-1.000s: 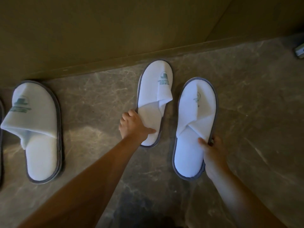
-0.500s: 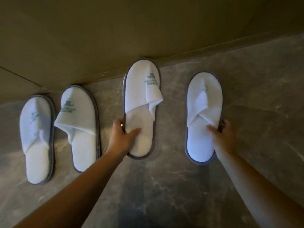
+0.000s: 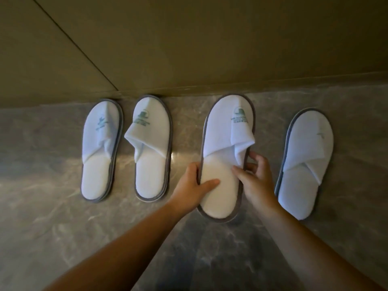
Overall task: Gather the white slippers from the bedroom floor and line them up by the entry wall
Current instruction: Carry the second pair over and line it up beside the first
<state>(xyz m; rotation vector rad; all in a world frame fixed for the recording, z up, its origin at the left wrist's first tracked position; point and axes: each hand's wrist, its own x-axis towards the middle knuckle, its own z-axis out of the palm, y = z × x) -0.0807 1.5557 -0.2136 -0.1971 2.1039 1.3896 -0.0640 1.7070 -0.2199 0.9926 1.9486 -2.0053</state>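
Several white slippers with grey rims lie toes-up along the wall. The far-left slipper (image 3: 100, 150) and the second slipper (image 3: 152, 148) lie side by side. The third slipper (image 3: 226, 156), bearing a green logo, is gripped from both sides: my left hand (image 3: 195, 183) holds its left edge with the thumb on the insole, and my right hand (image 3: 255, 177) pinches its right edge by the folded strap. The right slipper (image 3: 304, 162) lies alone, untouched.
The olive-brown entry wall (image 3: 189, 49) meets the grey marble floor (image 3: 52, 217) at a low skirting just above the slipper toes. Both my forearms reach in from the bottom of the view.
My right hand let go of the right slipper and moved left onto the third slipper. The left hand keeps its hold. The view shifted so all the slippers show.
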